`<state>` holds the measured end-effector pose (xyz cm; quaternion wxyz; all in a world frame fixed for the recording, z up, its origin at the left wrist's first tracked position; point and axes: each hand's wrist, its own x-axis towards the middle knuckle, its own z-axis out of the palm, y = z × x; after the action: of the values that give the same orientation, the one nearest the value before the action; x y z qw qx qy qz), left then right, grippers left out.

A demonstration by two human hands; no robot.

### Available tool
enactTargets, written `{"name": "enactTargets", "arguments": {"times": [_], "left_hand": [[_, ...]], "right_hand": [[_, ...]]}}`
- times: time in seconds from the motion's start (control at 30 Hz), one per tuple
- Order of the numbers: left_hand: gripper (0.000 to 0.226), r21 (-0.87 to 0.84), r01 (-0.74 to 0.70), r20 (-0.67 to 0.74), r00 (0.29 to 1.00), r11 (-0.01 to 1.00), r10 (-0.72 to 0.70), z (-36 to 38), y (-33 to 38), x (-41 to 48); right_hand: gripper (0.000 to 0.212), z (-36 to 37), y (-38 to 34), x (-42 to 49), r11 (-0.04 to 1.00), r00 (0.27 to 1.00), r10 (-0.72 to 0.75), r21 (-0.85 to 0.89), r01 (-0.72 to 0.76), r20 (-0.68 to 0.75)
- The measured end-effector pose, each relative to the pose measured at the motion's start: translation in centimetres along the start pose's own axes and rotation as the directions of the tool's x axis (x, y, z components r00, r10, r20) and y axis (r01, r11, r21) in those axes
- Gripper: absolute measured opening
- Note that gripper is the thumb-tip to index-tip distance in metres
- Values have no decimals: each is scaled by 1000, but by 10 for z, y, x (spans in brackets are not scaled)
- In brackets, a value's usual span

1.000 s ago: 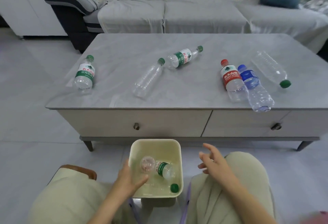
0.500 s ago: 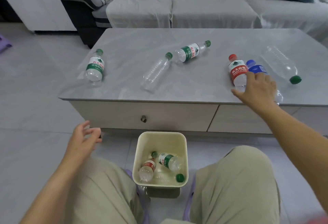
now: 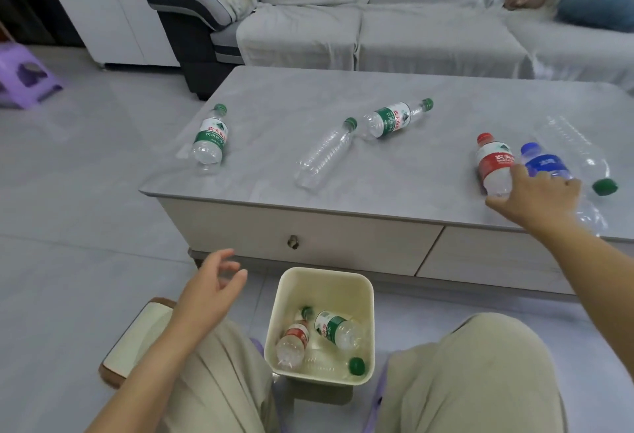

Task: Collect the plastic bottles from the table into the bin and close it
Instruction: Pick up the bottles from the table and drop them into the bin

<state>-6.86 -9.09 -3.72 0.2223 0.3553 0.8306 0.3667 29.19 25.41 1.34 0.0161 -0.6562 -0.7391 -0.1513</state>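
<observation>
My right hand (image 3: 537,197) lies over the clear blue-labelled plastic bottle (image 3: 545,166) on the grey marble-look table (image 3: 274,96), fingers curled down on it, though I cannot tell whether they have closed. Touching my thumb side lies the red-labelled clear bottle (image 3: 494,163); beyond my fingers, a label-less clear bottle with a green cap (image 3: 579,154). My left hand (image 3: 209,292) hangs loose and empty just beside the cream square plastic bin (image 3: 343,281) (lid off, bottles inside).
</observation>
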Motion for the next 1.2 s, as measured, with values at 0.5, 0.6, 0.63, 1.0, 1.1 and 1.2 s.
{"name": "enactTargets", "arguments": {"times": [0.5,0.6,0.63,1.0,1.1,1.2], "left_hand": [[77,28,-754,-68,654,656,754,82,146,-28],[89,-25,-447,48,893,894,448,98,76,-16],[101,44,-298,136,947,954,290,107,45,-10],[119,196,-37,287,958,980,-21,128,-44,0],[116,176,-65,275,961,982,14,129,-40,3],[107,147,-73,268,963,986,31,126,-35,0]], "right_hand": [[66,-113,-54,-172,439,787,-547,702,561,-287],[66,-77,-36,-169,536,861,-473,715,450,-187],[65,-66,-29,-168,560,879,-448,715,418,-163],[63,21,81,-101,833,992,32,545,-96,125],[78,28,93,-65,771,953,274,564,-296,125],[91,37,90,-39,735,925,336,565,-376,180]]}}
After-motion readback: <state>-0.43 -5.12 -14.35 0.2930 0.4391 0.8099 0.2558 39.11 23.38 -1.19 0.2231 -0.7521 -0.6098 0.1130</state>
